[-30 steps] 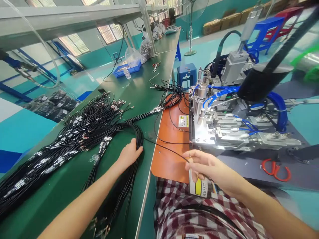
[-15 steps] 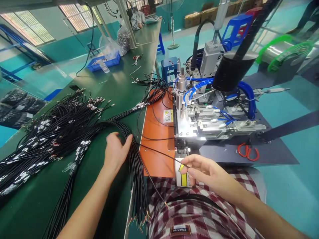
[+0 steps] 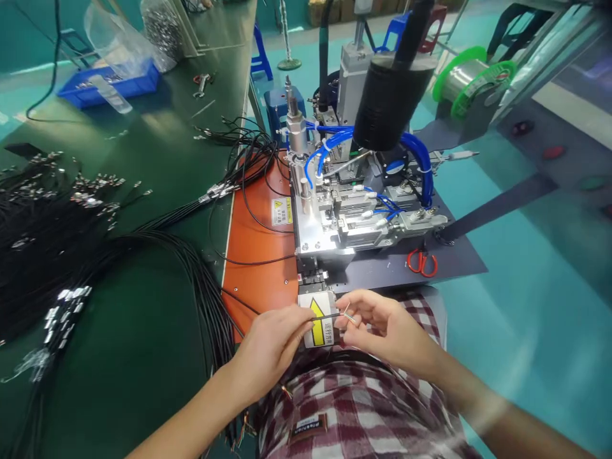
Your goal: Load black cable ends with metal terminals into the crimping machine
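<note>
My left hand (image 3: 282, 338) pinches a thin black cable (image 3: 325, 317) near its stripped end, above a white plate with a yellow arrow (image 3: 316, 328). Close by on the right, my right hand (image 3: 375, 322) has thumb and fingers closed around the fine coloured wires (image 3: 350, 317) that fan out of that end. A thick bundle of black cables (image 3: 205, 299) hangs over the green table's edge beside my left forearm. The cable runs back from my left hand across the orange board (image 3: 258, 280).
A machine (image 3: 363, 217) with blue tubes stands beyond my hands. Red-handled scissors (image 3: 422, 262) lie on its grey base. More black cables (image 3: 43, 236) cover the green table (image 3: 143, 331) at left, with a blue tray (image 3: 108, 83) farther back. A wire spool (image 3: 473, 80) is at upper right.
My left hand has left the cable bundle, moved right and now pinches the single cable. My right hand has shifted to its bared wires. The view has turned towards the right.
</note>
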### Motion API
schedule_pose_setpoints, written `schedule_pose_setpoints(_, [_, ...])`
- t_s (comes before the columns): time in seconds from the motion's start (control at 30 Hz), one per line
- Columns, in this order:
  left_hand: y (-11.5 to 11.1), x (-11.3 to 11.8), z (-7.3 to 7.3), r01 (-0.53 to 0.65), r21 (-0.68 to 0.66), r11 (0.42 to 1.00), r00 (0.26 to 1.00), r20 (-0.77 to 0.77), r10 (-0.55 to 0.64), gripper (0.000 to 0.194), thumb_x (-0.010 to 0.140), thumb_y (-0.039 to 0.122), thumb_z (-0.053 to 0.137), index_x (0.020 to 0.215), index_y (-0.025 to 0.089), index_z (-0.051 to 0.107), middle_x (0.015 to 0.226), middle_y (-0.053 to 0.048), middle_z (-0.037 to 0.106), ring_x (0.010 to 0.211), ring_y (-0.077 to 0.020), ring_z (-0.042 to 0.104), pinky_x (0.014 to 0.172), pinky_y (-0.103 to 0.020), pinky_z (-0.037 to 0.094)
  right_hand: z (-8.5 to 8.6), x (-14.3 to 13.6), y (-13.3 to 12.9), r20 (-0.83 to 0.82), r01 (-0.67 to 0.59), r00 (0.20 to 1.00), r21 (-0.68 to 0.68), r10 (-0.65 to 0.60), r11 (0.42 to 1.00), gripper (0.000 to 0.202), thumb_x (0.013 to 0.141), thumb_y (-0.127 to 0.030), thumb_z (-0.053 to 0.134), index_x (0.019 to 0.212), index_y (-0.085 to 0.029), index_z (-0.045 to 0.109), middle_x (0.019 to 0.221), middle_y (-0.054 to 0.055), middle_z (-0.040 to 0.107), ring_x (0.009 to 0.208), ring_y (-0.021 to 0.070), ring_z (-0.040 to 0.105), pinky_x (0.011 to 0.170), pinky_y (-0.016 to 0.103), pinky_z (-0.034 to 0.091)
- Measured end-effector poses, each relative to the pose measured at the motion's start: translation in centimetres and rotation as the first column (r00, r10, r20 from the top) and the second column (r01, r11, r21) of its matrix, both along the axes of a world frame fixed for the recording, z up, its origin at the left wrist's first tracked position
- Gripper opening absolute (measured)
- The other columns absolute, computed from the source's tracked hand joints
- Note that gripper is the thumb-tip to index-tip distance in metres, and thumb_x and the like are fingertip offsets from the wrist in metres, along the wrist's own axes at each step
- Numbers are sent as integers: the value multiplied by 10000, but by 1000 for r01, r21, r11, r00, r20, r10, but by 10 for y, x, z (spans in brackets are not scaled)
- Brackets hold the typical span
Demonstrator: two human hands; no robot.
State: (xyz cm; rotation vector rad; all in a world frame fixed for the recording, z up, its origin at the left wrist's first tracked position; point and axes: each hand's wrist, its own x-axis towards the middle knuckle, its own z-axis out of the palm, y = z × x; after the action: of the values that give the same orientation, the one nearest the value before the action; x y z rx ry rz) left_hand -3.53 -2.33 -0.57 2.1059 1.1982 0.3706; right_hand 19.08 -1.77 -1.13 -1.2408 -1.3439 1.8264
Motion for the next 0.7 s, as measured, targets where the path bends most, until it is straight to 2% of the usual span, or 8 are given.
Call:
schedule_pose_setpoints(0.17, [-12,0,-6,-91,82,992,992,-77,97,237,928,263,440,1051,237,641,749,-44,640,657,-170,576,613,-272,399,-1,0,-1,54,88,995,-52,-86,995,216,765,-278,686,950,-186,624,733,-8,633,616,117,588,592,263,480])
schedule_pose_setpoints(0.27, [-13,3,2,-141,77,987,986,-83,147,225,907,277,474,1042,237,649,735,-43,623,640,-174,557,615,-281,404,-1,-7,2,3,118,993,-68,-119,991,136,815,-316,623,831,-182,613,677,-13,632,559,113,589,553,259,485])
schedule_pose_setpoints(0.37, [-7,15,17,-164,-110,980,983,59,171,207,900,293,502,1070,247,612,856,-49,637,745,-188,572,691,-291,438,1,-13,5,-7,98,995,17,-98,995,125,834,-289,600,762,-186,603,674,-14,632,563,112,586,555,254,479])
schedule_pose_setpoints(0.47, [4,30,24,-176,-346,922,935,235,266,173,917,317,485,1041,253,587,860,-24,641,746,-167,568,669,-268,438,4,-12,9,-5,87,996,82,-86,993,123,848,-296,599,791,-191,627,663,-14,629,576,118,589,557,250,471])
schedule_pose_setpoints(0.6, [19,38,16,-174,-606,776,826,339,450,169,878,364,537,947,220,591,648,24,561,536,-109,467,496,-224,350,0,-6,14,-106,123,986,-46,-127,991,249,826,-431,617,846,-183,641,724,10,671,533,110,578,528,251,467])
schedule_pose_setpoints(0.7, [24,37,9,-162,-696,699,785,339,519,228,834,381,586,982,210,604,590,39,517,459,-89,408,431,-216,296,-6,-5,16,-141,157,975,-117,-173,981,325,793,-499,638,821,-176,632,706,7,664,514,101,558,527,246,453])
